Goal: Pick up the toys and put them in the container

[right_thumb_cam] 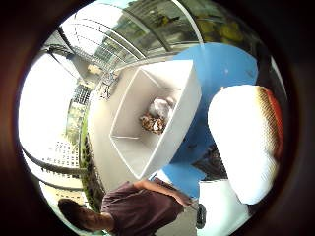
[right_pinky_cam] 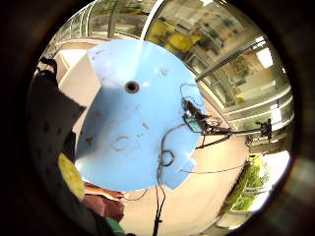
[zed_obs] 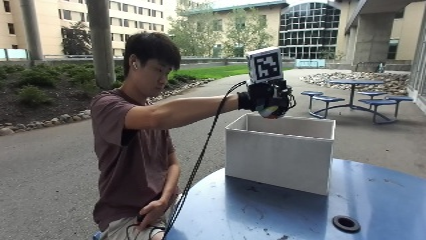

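Blue table (zed_obs: 279, 215) w/ white container (zed_obs: 279, 152)

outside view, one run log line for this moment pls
phase: over container | right hand: holds toy above white container | inside: toys | table: blue

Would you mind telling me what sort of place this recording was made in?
Probably an outdoor courtyard on a campus or office site. A round blue table stands on pavement, more picnic tables sit behind, and large buildings with trees and lawn surround it.
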The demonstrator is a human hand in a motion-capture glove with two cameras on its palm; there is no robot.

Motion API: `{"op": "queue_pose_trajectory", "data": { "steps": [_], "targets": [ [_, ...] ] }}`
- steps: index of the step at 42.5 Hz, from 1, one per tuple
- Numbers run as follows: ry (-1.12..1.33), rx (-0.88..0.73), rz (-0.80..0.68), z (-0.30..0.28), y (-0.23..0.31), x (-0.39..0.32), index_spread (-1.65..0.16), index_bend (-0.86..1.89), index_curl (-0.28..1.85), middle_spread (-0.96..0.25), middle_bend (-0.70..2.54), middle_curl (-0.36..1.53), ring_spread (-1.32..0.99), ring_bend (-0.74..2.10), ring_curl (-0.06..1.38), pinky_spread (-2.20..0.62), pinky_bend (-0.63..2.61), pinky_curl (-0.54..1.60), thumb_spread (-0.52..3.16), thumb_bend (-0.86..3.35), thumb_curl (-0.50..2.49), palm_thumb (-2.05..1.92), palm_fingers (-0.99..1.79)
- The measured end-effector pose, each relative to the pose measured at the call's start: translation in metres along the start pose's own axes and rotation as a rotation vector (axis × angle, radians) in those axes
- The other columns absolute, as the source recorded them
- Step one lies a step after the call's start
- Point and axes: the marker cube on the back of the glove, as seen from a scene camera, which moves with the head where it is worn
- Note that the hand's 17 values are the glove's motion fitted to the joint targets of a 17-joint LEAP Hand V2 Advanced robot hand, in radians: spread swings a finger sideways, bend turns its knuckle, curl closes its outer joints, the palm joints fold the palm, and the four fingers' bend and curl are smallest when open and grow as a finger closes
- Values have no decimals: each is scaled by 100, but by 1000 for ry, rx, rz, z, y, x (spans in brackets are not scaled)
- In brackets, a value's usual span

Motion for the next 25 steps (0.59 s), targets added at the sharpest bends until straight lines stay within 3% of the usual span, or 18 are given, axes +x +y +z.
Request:
{"op": "queue_pose_trajectory", "data": {
  "steps": [6, 11, 15, 20, 23, 25],
  "targets": [
    [35, 31, 40, -19, -42, -48, -28, 85, 63, -22, 115, 89, -39, 145, 66, -40, 126, 56, 59, 13, 97, 63, 82],
    [5, 27, -31, -13, -72, -121, -30, 85, 68, -22, 117, 91, -39, 146, 67, -40, 128, 58, 56, 12, 101, 63, 80],
    [16, 7, -179, 4, -82, -164, -31, 85, 71, -23, 118, 92, -40, 147, 68, -40, 130, 59, 55, 11, 103, 63, 78],
    [-12, -65, -182, 22, -96, -189, -32, 83, 76, -23, 118, 93, -40, 149, 70, -39, 132, 60, 54, 10, 105, 63, 73],
    [17, -209, -133, 34, -98, -186, -31, 66, 74, -26, 109, 91, -39, 149, 70, -39, 142, 62, 57, 8, 105, 63, 54],
    [48, -273, -112, 41, -98, -181, -27, 36, 70, -26, 93, 86, -37, 151, 70, -38, 143, 63, 76, 1, 98, 47, 10]
  ]
}}
